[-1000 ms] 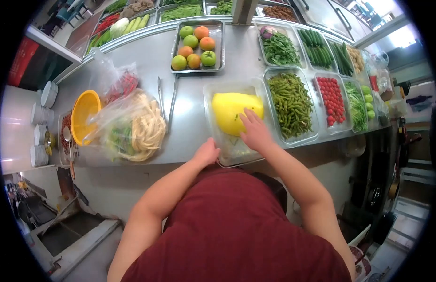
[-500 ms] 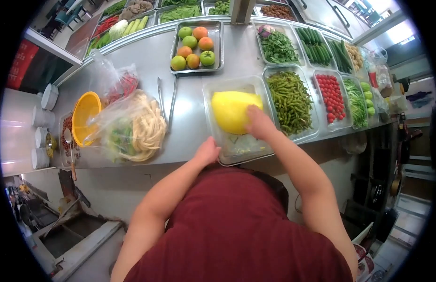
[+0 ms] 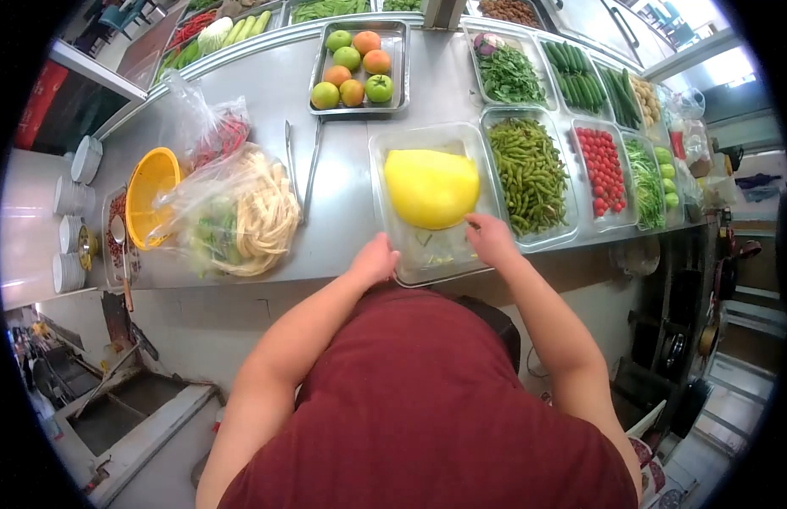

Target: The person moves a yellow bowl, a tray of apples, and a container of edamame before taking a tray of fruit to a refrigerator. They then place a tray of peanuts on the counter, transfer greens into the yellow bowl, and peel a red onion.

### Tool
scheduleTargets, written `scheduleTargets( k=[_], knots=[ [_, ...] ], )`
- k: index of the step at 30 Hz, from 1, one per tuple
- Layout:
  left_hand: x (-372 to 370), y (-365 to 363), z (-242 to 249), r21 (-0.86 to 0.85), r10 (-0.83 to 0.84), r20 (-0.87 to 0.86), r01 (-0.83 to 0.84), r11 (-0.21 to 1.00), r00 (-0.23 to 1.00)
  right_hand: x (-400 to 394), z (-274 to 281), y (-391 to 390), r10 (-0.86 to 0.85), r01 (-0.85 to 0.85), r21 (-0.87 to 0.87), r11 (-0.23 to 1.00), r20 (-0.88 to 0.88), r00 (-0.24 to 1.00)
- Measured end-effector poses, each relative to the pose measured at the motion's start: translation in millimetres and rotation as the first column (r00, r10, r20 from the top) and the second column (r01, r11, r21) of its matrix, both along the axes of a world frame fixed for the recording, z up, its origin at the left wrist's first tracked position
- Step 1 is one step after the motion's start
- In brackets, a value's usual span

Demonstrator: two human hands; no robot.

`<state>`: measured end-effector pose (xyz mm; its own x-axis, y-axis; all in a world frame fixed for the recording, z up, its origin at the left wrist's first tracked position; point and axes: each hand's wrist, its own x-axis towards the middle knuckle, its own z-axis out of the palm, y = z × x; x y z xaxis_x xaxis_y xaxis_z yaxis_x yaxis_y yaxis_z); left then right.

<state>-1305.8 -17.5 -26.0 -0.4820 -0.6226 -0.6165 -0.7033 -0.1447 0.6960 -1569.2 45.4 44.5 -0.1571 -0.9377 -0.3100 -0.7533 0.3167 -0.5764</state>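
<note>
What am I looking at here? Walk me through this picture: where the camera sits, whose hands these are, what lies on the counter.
The camera sits on a person's head and looks down, so the dark red shirt at the bottom is their own body. The fisheye lens bends the edges.

The left hand rests on the near corner of a clear plastic tub. The right hand is at the tub's near right side, fingers by a yellow cloth-like lump lying in the tub. Neither hand clearly grips anything.

All this stands on a steel counter. Right of the tub are tubs of green beans and cherry tomatoes. Behind it is a metal tray of tomatoes. To the left lie tongs, a bag of pale strips and a yellow bowl.
</note>
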Motion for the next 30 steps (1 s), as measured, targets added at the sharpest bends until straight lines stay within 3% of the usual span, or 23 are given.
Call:
scheduleTargets(
  k=[3, 4, 5, 6, 8, 11, 15, 17, 24, 27, 28, 29, 30],
  knots=[
    [0, -1, 3, -0.031, -0.021, 0.021, 0.022, 0.999, 1.0, -9, 0, -3, -0.153, 0.16, -0.035, 0.987, 0.14, 0.978],
    [0, -1, 5, -0.011, -0.008, 0.012, 0.008, 1.0, 1.0, -12, -2, -5, -0.376, 0.358, 0.138, 0.924, 0.513, 0.772],
    [-1, -1, 7, 0.01, 0.005, 0.004, -0.005, 1.0, 1.0, -13, 1, -6, -0.547, 0.448, 0.367, 0.815, 0.742, 0.387],
    [-1, -2, 10, 0.01, 0.002, 0.003, -0.002, 1.0, 1.0, -13, 4, -5, -0.548, 0.45, 0.367, 0.814, 0.742, 0.386],
    [-2, -3, 16, 0.026, 0.001, 0.005, -0.001, 1.0, 1.0, -13, 13, -3, -0.605, 0.409, 0.518, 0.751, 0.788, 0.115],
    [-3, -6, 27, 0.061, -0.01, 0.025, 0.008, 0.998, 1.0, -13, 13, 2, -0.591, 0.37, 0.536, 0.758, 0.806, 0.043],
    [-2, -5, 24, 0.048, -0.009, 0.074, 0.005, 0.999, 0.997, -2, 7, 8, -0.633, 0.4, 0.536, 0.744, 0.757, 0.163],
    [-3, -3, 27, 0.047, 0.041, 0.028, -0.042, 0.998, 0.999, 3, 5, 12, -0.628, 0.421, 0.488, 0.765, 0.712, 0.314],
    [-3, -1, 16, -0.011, 0.014, 0.055, -0.013, 1.0, 0.998, 16, 1, 14, -0.494, 0.32, 0.377, 0.869, 0.641, 0.588],
    [0, 4, 5, -0.189, 0.009, 0.062, 0.003, 0.982, 0.998, 19, -6, 11, -0.423, 0.212, 0.384, 0.899, 0.632, 0.65],
    [1, 5, 6, -0.197, -0.006, 0.052, 0.016, 0.98, 0.999, 17, -15, 15, -0.072, 0.0, 0.16, 0.987, 0.445, 0.893],
    [1, 6, 6, -0.205, -0.025, 0.039, 0.032, 0.978, 0.999, 15, -23, 19, 0.273, -0.275, -0.01, 0.961, 0.143, 0.951],
    [2, 6, 8, -0.212, 0.006, 0.044, 0.003, 0.977, 0.999, 13, -29, 22, 0.304, -0.304, -0.019, 0.952, 0.146, 0.942]
  ],
)
